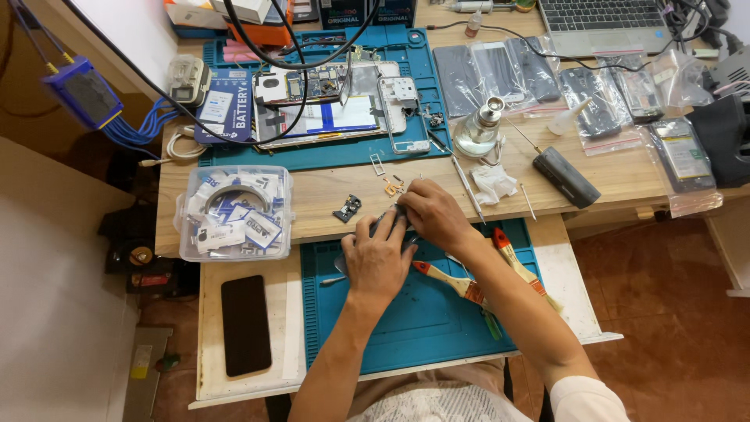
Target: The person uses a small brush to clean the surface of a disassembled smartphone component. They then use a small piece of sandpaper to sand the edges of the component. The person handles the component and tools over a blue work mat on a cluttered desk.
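Note:
My left hand (377, 258) and my right hand (434, 214) meet at the front edge of the wooden desk, over the near blue work mat (422, 328). Together they grip a small dark grey part (388, 219), mostly hidden by the fingers. A small black component (348, 208) lies on the wood just left of my hands. Two tiny gold-coloured pieces (393, 186) sit just beyond my fingers. A thin metal tool (466, 186) lies to the right of my right hand.
An opened phone (336, 105) lies on the far blue mat (328, 152). A clear plastic box (234, 212) of parts stands left. A black phone (245, 324) rests near left. Two red-handled brushes (469, 285) lie under my right forearm. A glass bottle (478, 129), bagged phones and a laptop (601, 19) sit farther back.

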